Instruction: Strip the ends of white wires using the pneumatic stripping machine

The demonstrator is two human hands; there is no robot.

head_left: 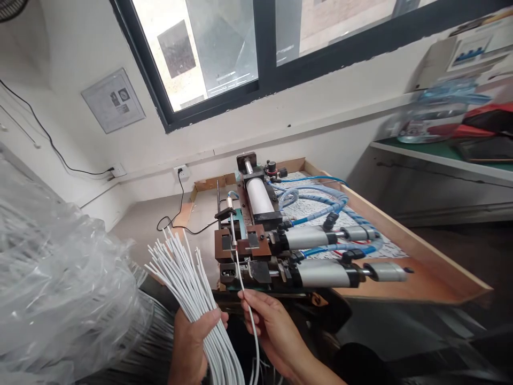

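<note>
A thick bundle of white cables (192, 289) is wrapped in my left hand (196, 337), its loose ends fanning up and to the left. My right hand (272, 326) pinches a single white cable (253, 321) between thumb and fingers. That cable's upper end reaches into the gap between the jaws of a pneumatic machine (240, 243), just beyond my fingertips. Silver air cylinders (324, 274) lie to the right of the jaws, and another cylinder (259, 197) points away toward the wall. The cable's tip is hard to make out there.
The machine stands on a wooden-edged bench (401, 230) with blue air hoses (320, 198) behind the cylinders. Clear plastic wrapping (72, 289) bulges at the left, over more cables. At the right, a green-topped shelf (436, 152) holds a large plastic bottle (433, 115).
</note>
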